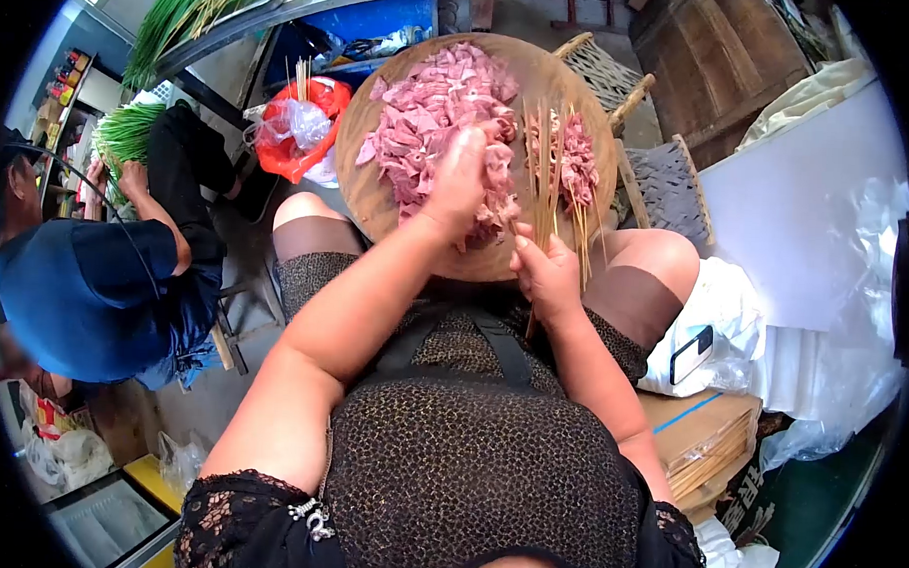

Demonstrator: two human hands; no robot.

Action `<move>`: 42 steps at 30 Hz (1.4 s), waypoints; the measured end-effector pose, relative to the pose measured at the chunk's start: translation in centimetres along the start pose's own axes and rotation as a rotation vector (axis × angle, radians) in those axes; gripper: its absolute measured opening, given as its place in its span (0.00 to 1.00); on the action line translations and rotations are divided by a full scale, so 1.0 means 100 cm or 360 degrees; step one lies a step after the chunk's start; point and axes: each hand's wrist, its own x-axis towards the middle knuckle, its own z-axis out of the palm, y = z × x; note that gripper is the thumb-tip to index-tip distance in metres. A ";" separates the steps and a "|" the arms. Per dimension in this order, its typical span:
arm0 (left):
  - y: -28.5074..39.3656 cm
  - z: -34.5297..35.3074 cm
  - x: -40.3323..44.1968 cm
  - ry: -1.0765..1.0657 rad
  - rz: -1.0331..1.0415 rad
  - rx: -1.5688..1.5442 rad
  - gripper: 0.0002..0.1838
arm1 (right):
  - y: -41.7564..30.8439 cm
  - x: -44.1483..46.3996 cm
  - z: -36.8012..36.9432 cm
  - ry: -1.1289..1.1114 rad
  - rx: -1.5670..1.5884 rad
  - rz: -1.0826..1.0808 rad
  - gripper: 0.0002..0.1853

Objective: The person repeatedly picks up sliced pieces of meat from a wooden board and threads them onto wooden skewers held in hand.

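Observation:
A round wooden board (362, 196) rests in front of my knees and carries a heap of raw pink meat pieces (431, 93). My left hand (460, 184) is over the near side of the heap, its curled fingers closed on meat; the fingertips are partly hidden. My right hand (547, 272) is closed round thin bamboo skewers (544, 202) that point away from me, close to meat near my left hand. Beyond them, at the board's right side, lie skewers threaded with meat (579, 163).
Left of the board stands a red plastic bag (299, 143) with skewers upright in it. A co-worker (84, 286) sits at the left, hands on green stalks (124, 137). Woven stools (668, 186) stand at the right. A phone (691, 354) lies on white plastic above cardboard (704, 438).

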 end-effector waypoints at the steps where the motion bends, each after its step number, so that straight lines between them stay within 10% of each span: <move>1: 0.013 -0.012 0.011 0.0074 0.0203 0.0535 0.16 | -0.003 0.001 -0.002 0.0037 0.0026 0.0004 0.11; 5: 0.053 -0.054 0.032 0.0070 0.0489 0.2437 0.13 | -0.001 0.004 -0.006 0.0073 0.0092 0.0013 0.13; 9: 0.050 -0.062 0.029 -0.0107 0.0747 0.2476 0.08 | 0.001 0.003 -0.005 0.0057 0.0091 -0.0007 0.12; 16: 0.049 -0.070 0.029 0.0251 -0.0250 0.0240 0.08 | 0.002 0.000 -0.006 -0.0090 -0.0027 0.0076 0.12; 42: 0.062 -0.086 0.025 0.0262 -0.0253 0.0318 0.08 | 0.019 0.002 -0.007 -0.0192 -0.0266 0.0038 0.11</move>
